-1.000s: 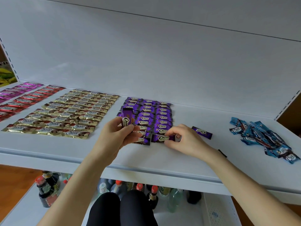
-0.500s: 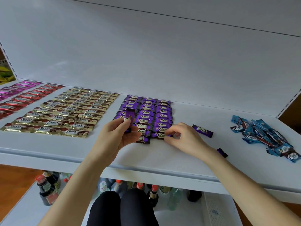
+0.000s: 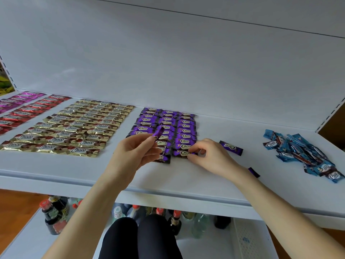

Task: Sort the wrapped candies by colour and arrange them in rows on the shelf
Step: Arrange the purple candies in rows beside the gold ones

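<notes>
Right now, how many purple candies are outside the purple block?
3: a candy pinched in the left hand over the block, a second on the shelf right of the right hand, a third half hidden behind the right wrist. Arms may hide more.

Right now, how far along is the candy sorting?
Done: pink rows, red rows and gold rows laid out. In hand: the purple block looks nearly done; the left hand pinches a purple candy above it, the right hand pinches the front candy. Left: two loose candies by the right arm, and the blue pile, unsorted.
</notes>
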Demonstrator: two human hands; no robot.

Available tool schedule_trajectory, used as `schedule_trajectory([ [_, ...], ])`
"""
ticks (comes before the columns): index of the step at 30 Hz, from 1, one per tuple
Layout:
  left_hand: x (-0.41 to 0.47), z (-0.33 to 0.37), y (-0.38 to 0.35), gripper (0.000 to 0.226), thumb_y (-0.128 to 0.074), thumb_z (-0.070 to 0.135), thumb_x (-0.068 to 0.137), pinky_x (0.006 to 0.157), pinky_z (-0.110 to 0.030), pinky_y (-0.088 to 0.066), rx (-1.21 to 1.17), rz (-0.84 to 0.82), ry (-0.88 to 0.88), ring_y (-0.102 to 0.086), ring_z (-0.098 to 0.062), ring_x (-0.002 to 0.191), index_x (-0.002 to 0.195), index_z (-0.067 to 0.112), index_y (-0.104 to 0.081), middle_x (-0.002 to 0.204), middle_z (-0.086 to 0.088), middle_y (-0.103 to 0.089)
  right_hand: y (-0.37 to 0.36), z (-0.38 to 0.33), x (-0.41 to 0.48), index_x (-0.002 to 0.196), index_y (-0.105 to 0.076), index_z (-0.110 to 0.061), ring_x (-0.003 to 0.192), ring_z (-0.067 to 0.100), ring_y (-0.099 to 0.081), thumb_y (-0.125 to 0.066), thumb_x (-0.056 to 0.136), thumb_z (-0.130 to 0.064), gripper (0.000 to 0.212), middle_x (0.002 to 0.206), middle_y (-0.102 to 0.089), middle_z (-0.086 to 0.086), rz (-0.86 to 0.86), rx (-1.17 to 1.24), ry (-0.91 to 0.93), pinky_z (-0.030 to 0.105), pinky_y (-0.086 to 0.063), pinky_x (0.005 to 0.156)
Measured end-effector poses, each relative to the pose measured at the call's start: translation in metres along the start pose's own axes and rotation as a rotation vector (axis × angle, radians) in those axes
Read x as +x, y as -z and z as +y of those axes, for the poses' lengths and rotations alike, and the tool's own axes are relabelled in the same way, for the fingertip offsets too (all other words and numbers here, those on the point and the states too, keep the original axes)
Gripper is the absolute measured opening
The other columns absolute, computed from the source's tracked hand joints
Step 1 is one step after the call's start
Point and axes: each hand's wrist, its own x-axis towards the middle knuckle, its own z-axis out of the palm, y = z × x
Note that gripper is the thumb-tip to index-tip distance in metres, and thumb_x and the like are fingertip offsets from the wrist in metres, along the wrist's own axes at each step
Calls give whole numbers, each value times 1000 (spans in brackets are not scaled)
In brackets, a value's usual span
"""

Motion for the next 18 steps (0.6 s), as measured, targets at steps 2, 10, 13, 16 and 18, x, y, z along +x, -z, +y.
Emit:
schedule_trajectory([
  [2,0,-1,0,10,-58,4,86,63,-20,-56,37,-10,-18,-67,-13,63,92,9,-65,76,-9,-66,0,1,0,98,-69,-15,78,9,-50,-66,82,-23,18,88,-55,-2,-5,5,-1,18,-32,65],
  [10,-4,-3,-13,35,-70,-6,75,65,-19,-53,318,-66,-167,-63,-12,74,90,25,-66,88,0,-68,30,-36,-8,98,-62,-21,69,-9,-60,-59,89,-17,11,82,-65,-11,-10,668,-38,5,-43,65],
  [13,-7,-2,-22,32,-71,-6,74,59,-14,-50,314,-90,-189,-65,-5,67,89,22,-65,86,-3,-69,30,-45,-13,91,-60,-23,61,-1,-62,-61,86,-7,16,75,-65,-3,-76,714,-6,13,-48,63],
  [16,-6,-1,-20,21,-67,-2,79,63,-19,-54,178,-87,-122,-65,-10,63,89,16,-67,84,-10,-65,31,-43,-14,87,-61,-22,57,1,-61,-61,84,-1,21,73,-64,1,-19,737,-17,15,-49,62],
  [18,-5,-1,-17,17,-59,-6,84,65,-20,-56,60,-75,-74,-65,-12,62,86,10,-66,79,-9,-65,32,-41,-15,88,-60,-21,59,3,-60,-61,84,-1,20,72,-64,1,11,768,-47,16,-49,60],
])
